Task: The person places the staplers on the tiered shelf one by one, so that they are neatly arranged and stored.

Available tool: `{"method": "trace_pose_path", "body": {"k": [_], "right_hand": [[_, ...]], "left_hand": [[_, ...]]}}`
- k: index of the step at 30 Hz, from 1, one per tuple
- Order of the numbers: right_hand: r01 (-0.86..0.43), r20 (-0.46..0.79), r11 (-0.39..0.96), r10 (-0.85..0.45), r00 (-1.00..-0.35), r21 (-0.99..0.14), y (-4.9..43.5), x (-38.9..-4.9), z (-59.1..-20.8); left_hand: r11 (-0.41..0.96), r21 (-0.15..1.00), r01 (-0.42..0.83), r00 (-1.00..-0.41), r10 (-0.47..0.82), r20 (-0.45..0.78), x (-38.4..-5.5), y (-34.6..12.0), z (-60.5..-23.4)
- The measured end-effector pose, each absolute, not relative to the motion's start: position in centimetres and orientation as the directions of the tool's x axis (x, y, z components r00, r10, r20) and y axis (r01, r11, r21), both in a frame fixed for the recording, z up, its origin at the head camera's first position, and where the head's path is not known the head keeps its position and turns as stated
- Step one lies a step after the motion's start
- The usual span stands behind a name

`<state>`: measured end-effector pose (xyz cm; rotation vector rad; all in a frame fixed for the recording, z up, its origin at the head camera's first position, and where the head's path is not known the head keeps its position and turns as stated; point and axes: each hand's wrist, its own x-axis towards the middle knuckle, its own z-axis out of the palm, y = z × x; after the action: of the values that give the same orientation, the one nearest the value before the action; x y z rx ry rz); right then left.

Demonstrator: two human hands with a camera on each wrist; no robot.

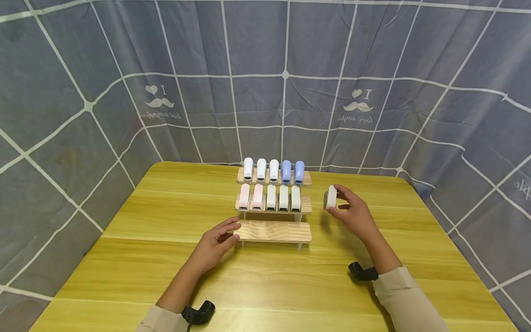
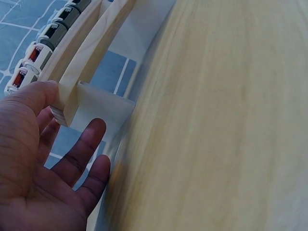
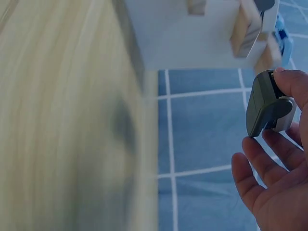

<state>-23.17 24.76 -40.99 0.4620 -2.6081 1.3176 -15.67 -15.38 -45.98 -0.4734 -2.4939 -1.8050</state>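
A tiered wooden display rack stands mid-table, its front shelf bare. My left hand holds that shelf's left end; in the left wrist view the thumb lies against the wood, while other fingers stay extended below. To the right of the rack, my right hand pinches a small stapler in the air, apart from the shelves. Its pale top and dark grey base show in the right wrist view. The middle tier carries pink staplers and pale staplers.
White staplers and blue staplers line the back tier. White supports hold up the shelves. Around the yellow wooden table hangs a grey curtain with white grid lines.
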Motion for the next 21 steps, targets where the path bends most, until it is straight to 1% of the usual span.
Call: {"method": "trace_pose_path", "body": {"k": [5,16,21], "right_hand": [[-0.388,0.324,0.543,-0.215,-0.921,-0.744,23.9,-22.6,-40.2],[-0.471,0.387,0.501,-0.268,-0.882,-0.726,21.9,-21.8,-38.9],[-0.491,0.392,0.499,-0.296,-0.871,-0.714,21.1,-21.7,-38.9]], "left_hand": [[0.287,0.916,0.278,-0.948,0.233,0.215,-15.8,-15.4,-46.2],[0.279,0.929,0.244,-0.956,0.231,0.182,-15.7,-15.4,-46.0],[0.278,0.926,0.254,-0.954,0.232,0.191,-15.7,-15.4,-46.1]]}}
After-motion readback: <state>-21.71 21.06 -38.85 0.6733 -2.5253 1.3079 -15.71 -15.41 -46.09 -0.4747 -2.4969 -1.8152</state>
